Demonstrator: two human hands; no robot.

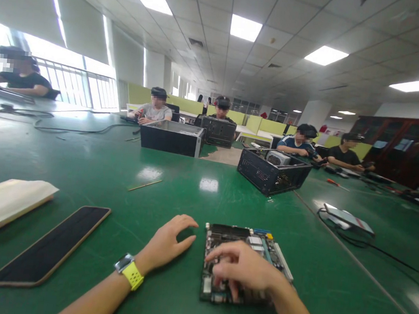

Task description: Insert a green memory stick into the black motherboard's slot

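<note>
A computer motherboard (207, 284) lies flat on the green tabletop (167, 300) in front of me. Over its middle is my right hand (242, 267), fingers spread and bent downward; it hides much of the board, and I cannot tell whether the fingertips touch it. Just left of the board, my left hand (169, 241) rests near the tabletop, thumb and fingers apart with nothing between them. A watch with a yellow strap (133, 273) is on the left wrist.
At left lie a phone (51, 246) and a paper stack (3, 202). Computer cases (172, 141) (270, 172) stand across the table. To the right are a cabled device (349, 219) and a screwdriver (335, 183). Several people sit around the table.
</note>
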